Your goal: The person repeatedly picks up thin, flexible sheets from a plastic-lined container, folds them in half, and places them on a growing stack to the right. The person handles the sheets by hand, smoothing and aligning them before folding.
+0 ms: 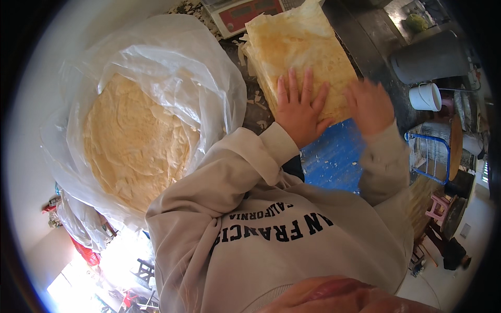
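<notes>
A thick stack of thin, yellowish sheets that look like dried tofu skin [297,44] lies on the work surface, with uneven, ragged edges. My left hand [302,112] rests flat on its near part, fingers spread. At the stack's right edge is my right hand [371,107], blurred by motion; whether its fingers touch or hold the edge is not clear. Below both hands lies a blue board [334,156] scattered with pale crumbs. To the left, a big clear plastic bag [214,62] stands open around a pile of similar yellowish sheets [135,141].
A scale with a red panel [245,11] stands behind the stack. Broken flakes [257,99] litter the dark table between bag and stack. Farther right are a dark grey bin [430,56], a white pail [425,97], a blue metal frame [429,156] and a pink stool [438,207].
</notes>
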The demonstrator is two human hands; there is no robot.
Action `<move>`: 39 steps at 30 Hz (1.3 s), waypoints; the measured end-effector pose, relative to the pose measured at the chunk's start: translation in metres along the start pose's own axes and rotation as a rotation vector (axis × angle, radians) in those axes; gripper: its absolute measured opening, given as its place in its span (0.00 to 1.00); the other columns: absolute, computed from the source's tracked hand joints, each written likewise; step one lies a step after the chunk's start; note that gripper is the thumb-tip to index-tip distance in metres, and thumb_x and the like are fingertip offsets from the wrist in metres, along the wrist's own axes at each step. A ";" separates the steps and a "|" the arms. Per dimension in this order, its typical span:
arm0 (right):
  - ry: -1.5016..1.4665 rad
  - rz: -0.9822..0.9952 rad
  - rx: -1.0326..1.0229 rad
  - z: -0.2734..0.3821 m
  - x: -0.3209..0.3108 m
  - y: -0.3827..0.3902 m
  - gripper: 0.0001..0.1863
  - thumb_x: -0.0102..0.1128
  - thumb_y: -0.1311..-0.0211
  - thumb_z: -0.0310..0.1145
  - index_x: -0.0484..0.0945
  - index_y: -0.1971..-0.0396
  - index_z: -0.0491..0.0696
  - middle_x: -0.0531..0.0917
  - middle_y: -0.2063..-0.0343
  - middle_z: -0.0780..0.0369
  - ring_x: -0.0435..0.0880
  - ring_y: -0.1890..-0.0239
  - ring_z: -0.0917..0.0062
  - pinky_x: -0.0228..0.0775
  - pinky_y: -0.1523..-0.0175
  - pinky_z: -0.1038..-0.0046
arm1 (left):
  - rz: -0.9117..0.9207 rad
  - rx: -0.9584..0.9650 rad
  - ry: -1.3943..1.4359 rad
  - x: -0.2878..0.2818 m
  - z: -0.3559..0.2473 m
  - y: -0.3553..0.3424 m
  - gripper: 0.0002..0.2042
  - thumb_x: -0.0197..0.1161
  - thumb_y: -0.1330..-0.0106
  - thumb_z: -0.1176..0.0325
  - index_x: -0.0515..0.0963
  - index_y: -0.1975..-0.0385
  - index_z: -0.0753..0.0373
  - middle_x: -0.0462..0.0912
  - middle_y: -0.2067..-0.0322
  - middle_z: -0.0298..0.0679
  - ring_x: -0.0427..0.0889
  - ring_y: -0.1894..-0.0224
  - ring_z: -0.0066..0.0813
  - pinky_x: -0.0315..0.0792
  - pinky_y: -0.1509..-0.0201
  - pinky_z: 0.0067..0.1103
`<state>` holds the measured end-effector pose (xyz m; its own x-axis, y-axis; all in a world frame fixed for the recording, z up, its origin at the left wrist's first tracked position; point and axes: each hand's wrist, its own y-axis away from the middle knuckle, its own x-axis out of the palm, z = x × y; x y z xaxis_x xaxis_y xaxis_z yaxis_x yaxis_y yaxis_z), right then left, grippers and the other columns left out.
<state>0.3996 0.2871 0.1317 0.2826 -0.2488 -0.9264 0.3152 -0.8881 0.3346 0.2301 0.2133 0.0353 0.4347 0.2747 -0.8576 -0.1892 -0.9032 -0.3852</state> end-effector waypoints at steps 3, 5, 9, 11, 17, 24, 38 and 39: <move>0.017 -0.561 -0.286 0.011 -0.009 -0.077 0.28 0.47 0.28 0.47 0.67 0.36 0.44 0.68 0.34 0.56 0.62 0.29 0.63 0.54 0.28 0.57 | -0.009 -0.011 0.007 0.001 -0.002 -0.002 0.41 0.64 0.43 0.41 0.63 0.30 0.53 0.54 0.30 0.59 0.51 0.30 0.72 0.46 0.31 0.61; 0.124 -0.590 -0.259 0.026 -0.006 -0.141 0.33 0.40 0.26 0.52 0.60 0.31 0.45 0.60 0.29 0.58 0.54 0.25 0.67 0.47 0.24 0.59 | 0.006 -0.025 0.001 0.003 -0.002 -0.003 0.41 0.64 0.43 0.42 0.62 0.30 0.53 0.54 0.30 0.59 0.51 0.30 0.72 0.46 0.31 0.61; 0.141 -0.410 -0.228 0.044 0.027 -0.212 0.38 0.35 0.26 0.58 0.54 0.28 0.46 0.56 0.27 0.59 0.51 0.24 0.70 0.43 0.23 0.60 | 0.005 -0.033 -0.006 0.011 0.005 0.000 0.42 0.64 0.43 0.41 0.62 0.30 0.53 0.54 0.30 0.59 0.51 0.30 0.73 0.45 0.31 0.61; 0.085 -0.196 -0.245 0.050 0.042 -0.226 0.38 0.34 0.27 0.60 0.55 0.28 0.48 0.57 0.27 0.59 0.52 0.24 0.69 0.44 0.24 0.60 | -0.036 -0.035 0.014 0.010 0.005 0.002 0.42 0.64 0.44 0.41 0.61 0.30 0.53 0.54 0.30 0.60 0.50 0.30 0.73 0.45 0.31 0.61; -0.275 -0.200 -0.344 0.025 0.037 -0.237 0.35 0.36 0.26 0.57 0.54 0.27 0.53 0.55 0.26 0.61 0.50 0.24 0.67 0.43 0.24 0.59 | 0.255 -0.043 -0.023 -0.031 0.010 -0.030 0.31 0.51 0.34 0.40 0.73 0.37 0.53 0.68 0.38 0.57 0.64 0.35 0.61 0.54 0.34 0.52; -0.223 -0.301 -0.268 -0.001 0.076 -0.231 0.33 0.37 0.26 0.53 0.53 0.27 0.54 0.48 0.24 0.65 0.46 0.23 0.67 0.43 0.23 0.59 | -0.367 -0.213 -0.491 0.030 0.122 -0.078 0.31 0.50 0.36 0.35 0.82 0.50 0.56 0.78 0.46 0.52 0.70 0.38 0.47 0.62 0.35 0.38; -0.240 -0.337 -0.619 -0.089 0.134 -0.328 0.27 0.39 0.23 0.42 0.60 0.31 0.43 0.58 0.29 0.52 0.52 0.25 0.62 0.40 0.23 0.66 | -0.051 0.236 0.174 -0.114 0.056 0.065 0.19 0.57 0.31 0.58 0.78 0.51 0.69 0.75 0.43 0.50 0.78 0.44 0.46 0.72 0.40 0.34; -0.266 -0.271 -0.540 -0.090 0.111 -0.308 0.26 0.43 0.23 0.43 0.64 0.33 0.43 0.63 0.31 0.53 0.56 0.26 0.64 0.43 0.24 0.68 | 0.099 0.207 0.228 -0.132 0.072 0.095 0.19 0.56 0.30 0.60 0.76 0.48 0.69 0.75 0.43 0.50 0.76 0.42 0.45 0.70 0.38 0.34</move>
<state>0.4155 0.5676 -0.0586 -0.0818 -0.1922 -0.9779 0.7731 -0.6315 0.0594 0.0908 0.1154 0.0878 0.5869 0.0864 -0.8050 -0.4054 -0.8294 -0.3845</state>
